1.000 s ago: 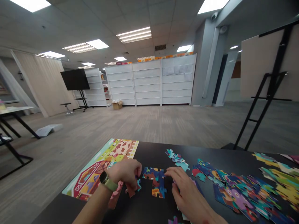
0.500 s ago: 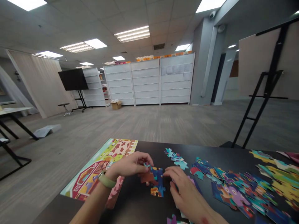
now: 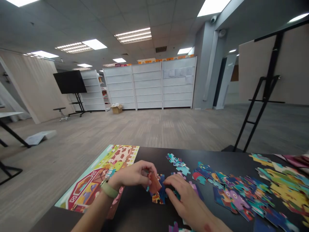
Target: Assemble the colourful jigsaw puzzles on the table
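Note:
My left hand (image 3: 136, 175), with a pale green band at the wrist, pinches a brown-orange puzzle piece (image 3: 154, 184) between thumb and fingers. The piece is tilted up over a small joined group of blue and yellow puzzle pieces (image 3: 159, 197) on the table. My right hand (image 3: 184, 193) rests at the right side of that group, thumb and index finger apart, fingertips at or close to its blue edge. Purple puzzle pieces (image 3: 194, 187) lie partly hidden behind and under this hand. On the left, my forearm partly covers a farm picture puzzle (image 3: 90, 188) with a red barn.
Turquoise pieces (image 3: 178, 164) lie near the far edge of the black table (image 3: 135, 209). A heap of mixed pieces (image 3: 243, 195) spreads to the right, with yellow-green pieces (image 3: 287, 187) beyond. A purple piece (image 3: 174, 227) lies at the near edge. An easel (image 3: 263, 93) stands behind.
My left hand has tipped the brown-orange piece from nearly flat to upright, over the blue and yellow group. My right hand stays beside the group. The whole view has shifted slightly.

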A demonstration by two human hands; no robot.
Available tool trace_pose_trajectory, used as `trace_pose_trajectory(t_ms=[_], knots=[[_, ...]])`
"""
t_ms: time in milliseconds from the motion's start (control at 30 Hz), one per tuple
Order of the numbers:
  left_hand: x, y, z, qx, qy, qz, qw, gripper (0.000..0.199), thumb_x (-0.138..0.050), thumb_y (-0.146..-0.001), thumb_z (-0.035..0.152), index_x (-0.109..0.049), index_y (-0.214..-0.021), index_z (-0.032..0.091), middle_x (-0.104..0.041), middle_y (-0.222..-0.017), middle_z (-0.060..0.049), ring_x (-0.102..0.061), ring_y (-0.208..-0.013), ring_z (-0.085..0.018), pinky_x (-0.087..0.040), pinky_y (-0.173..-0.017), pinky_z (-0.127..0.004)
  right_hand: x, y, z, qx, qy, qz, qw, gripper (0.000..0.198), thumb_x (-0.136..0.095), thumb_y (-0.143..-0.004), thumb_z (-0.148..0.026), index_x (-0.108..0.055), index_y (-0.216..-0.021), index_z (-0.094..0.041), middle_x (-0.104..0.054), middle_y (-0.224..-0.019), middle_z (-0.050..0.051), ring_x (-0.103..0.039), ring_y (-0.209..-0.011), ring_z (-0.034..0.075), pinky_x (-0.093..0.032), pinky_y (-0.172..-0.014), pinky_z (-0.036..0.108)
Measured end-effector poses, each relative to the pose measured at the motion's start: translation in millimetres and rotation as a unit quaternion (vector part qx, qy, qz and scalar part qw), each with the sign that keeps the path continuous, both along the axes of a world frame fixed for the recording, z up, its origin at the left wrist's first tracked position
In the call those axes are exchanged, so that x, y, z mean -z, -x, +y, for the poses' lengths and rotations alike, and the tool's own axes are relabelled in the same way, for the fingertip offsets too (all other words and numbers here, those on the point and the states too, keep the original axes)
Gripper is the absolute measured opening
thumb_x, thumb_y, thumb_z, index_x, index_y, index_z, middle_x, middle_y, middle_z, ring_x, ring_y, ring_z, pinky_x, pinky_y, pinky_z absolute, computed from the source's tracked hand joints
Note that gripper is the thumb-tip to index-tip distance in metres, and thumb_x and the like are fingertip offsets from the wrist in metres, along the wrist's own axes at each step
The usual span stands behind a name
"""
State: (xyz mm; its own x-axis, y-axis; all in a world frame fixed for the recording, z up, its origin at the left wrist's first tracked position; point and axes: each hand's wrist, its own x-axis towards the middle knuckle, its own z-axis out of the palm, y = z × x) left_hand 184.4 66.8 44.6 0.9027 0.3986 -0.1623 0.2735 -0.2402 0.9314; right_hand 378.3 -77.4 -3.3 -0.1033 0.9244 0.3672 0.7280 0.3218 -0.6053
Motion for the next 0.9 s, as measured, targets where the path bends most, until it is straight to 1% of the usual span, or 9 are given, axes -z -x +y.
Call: trace_pose_trajectory(t_ms=[133,233,433,500,567,667,700,767,900], knots=[[0.8,5,7,-0.035,-0.048,0.022,0.998,0.017,-0.066,-0.068,0.024,-0.058,-0.082,0.019,-0.061,-0.072,0.003,-0.056,-0.065,-0.012,-0.043,-0.057,-0.022,1,-1,-1,0.003,-0.007,-0.006,1.0,0.021,-0.046,-0.096,-0.015,-0.064,-0.104,-0.021,-0.069,-0.106,0.007,-0.062,-0.105,0.023,-0.046,-0.102,0.043],[0.7,9,14,-0.043,-0.071,0.049,0.995,0.011,-0.063,-0.07,0.025,-0.058,-0.078,0.019,-0.056,-0.063,0.005,-0.051,-0.057,-0.011,-0.04,-0.052,-0.02,2,-2,-1,0.006,-0.003,-0.009,1.0,0.022,-0.045,-0.095,-0.014,-0.064,-0.103,-0.021,-0.069,-0.106,0.007,-0.062,-0.105,0.023,-0.047,-0.101,0.043],[1.6,12,18,-0.054,-0.091,0.077,0.991,0.014,-0.061,-0.07,0.027,-0.056,-0.08,0.019,-0.054,-0.062,0.007,-0.048,-0.054,-0.01,-0.037,-0.049,-0.02,2,-1,0,0.002,-0.008,-0.009,1.0,0.022,-0.044,-0.093,-0.012,-0.063,-0.098,-0.021,-0.068,-0.101,0.006,-0.063,-0.1,0.022,-0.049,-0.098,0.042],[0.0,14,18,-0.055,-0.099,0.083,0.99,0.014,-0.061,-0.07,0.026,-0.057,-0.082,0.019,-0.054,-0.062,0.007,-0.048,-0.055,-0.01,-0.035,-0.05,-0.02,3,-1,1,0.0,-0.008,-0.008,1.0,0.021,-0.044,-0.093,-0.011,-0.062,-0.098,-0.021,-0.068,-0.101,0.006,-0.063,-0.1,0.022,-0.049,-0.097,0.042],[-3.5,19,20,-0.054,-0.104,0.088,0.989,0.019,-0.062,-0.069,0.025,-0.06,-0.088,0.019,-0.054,-0.063,0.007,-0.048,-0.056,-0.01,-0.034,-0.051,-0.021,4,-1,1,0.001,-0.009,-0.006,1.0,0.021,-0.044,-0.094,-0.011,-0.062,-0.098,-0.021,-0.068,-0.102,0.006,-0.063,-0.101,0.022,-0.049,-0.097,0.041],[-10.4,32,25,-0.058,-0.106,0.099,0.988,0.037,-0.061,-0.07,0.024,-0.064,-0.107,0.02,-0.058,-0.068,0.006,-0.053,-0.059,-0.011,-0.037,-0.054,-0.022,5,-2,0,-0.002,-0.01,-0.003,1.0,0.021,-0.044,-0.094,-0.012,-0.063,-0.098,-0.021,-0.068,-0.102,0.006,-0.063,-0.1,0.021,-0.049,-0.096,0.04],[-12.3,37,27,-0.06,-0.104,0.105,0.987,0.04,-0.061,-0.07,0.024,-0.064,-0.11,0.02,-0.058,-0.069,0.006,-0.055,-0.059,-0.012,-0.039,-0.054,-0.022,5,-2,0,-0.003,-0.01,-0.003,1.0,0.021,-0.044,-0.094,-0.012,-0.063,-0.098,-0.021,-0.068,-0.102,0.006,-0.063,-0.1,0.021,-0.049,-0.096,0.04],[-14.3,46,32,-0.064,-0.097,0.115,0.987,0.038,-0.062,-0.071,0.026,-0.064,-0.109,0.02,-0.058,-0.067,0.006,-0.058,-0.058,-0.013,-0.041,-0.054,-0.023,5,-3,0,-0.005,-0.008,-0.002,1.0,0.021,-0.044,-0.094,-0.012,-0.063,-0.098,-0.022,-0.068,-0.102,0.006,-0.063,-0.1,0.021,-0.049,-0.096,0.04],[-12.1,52,37,-0.071,-0.078,0.121,0.987,0.026,-0.063,-0.071,0.026,-0.058,-0.095,0.02,-0.06,-0.063,0.006,-0.062,-0.059,-0.015,-0.044,-0.053,-0.023,7,-3,0,-0.007,-0.013,0.002,1.0,0.021,-0.044,-0.094,-0.012,-0.062,-0.097,-0.022,-0.068,-0.101,0.005,-0.062,-0.099,0.021,-0.05,-0.094,0.039]])
